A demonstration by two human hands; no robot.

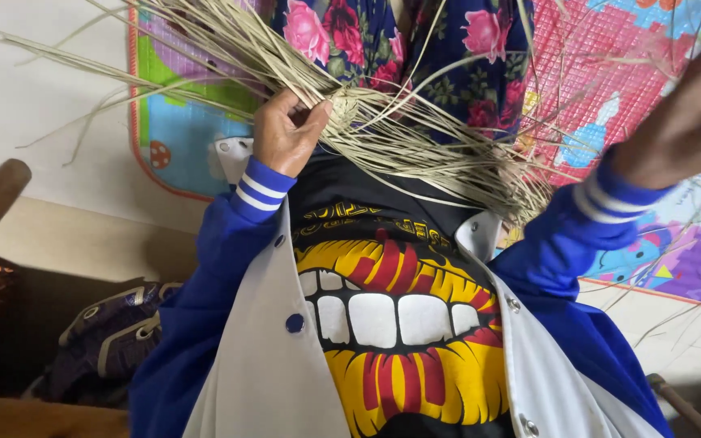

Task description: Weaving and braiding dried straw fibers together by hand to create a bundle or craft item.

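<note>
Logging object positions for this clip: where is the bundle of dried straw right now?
In the head view, the straw bundle lies upper centre across the lap, over the floral fabric, gripped by the left hand; the right hand is raised apart from it.

My one head camera is looking steeply down my own chest from close up, my jacket filling six o'clock and the play mat lying toward twelve.

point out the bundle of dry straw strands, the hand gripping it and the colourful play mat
bundle of pale dry straw strands (415, 150), head view, on the loose middle strands
left hand (285, 134), head view, on its back
colourful foam play mat (602, 73), head view, on a bare pink patch
</note>
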